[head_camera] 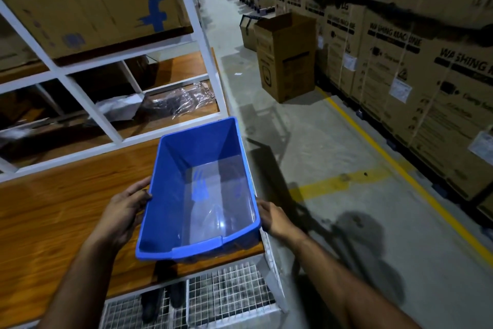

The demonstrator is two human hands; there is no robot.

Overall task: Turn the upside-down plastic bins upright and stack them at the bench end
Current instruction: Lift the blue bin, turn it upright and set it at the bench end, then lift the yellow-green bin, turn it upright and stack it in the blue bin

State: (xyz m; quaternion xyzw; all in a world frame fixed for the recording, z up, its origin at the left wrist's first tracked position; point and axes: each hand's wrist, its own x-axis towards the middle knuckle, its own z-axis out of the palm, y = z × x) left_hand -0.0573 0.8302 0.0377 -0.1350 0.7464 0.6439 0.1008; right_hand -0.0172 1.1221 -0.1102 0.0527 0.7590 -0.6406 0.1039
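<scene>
You hold the blue bin (198, 192) upright over the desk (58, 211) end, left hand (125, 211) and right hand (273, 218) fingers gripping its side rims; cartons (416, 67) beside the aisle read "WASHING MACHINE" and "LG"

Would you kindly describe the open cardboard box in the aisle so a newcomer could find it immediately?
Look along the wall of stacked washing machine cartons on the right. The open cardboard box stands alone on the concrete floor before them, the only one with its top flaps raised.
</scene>
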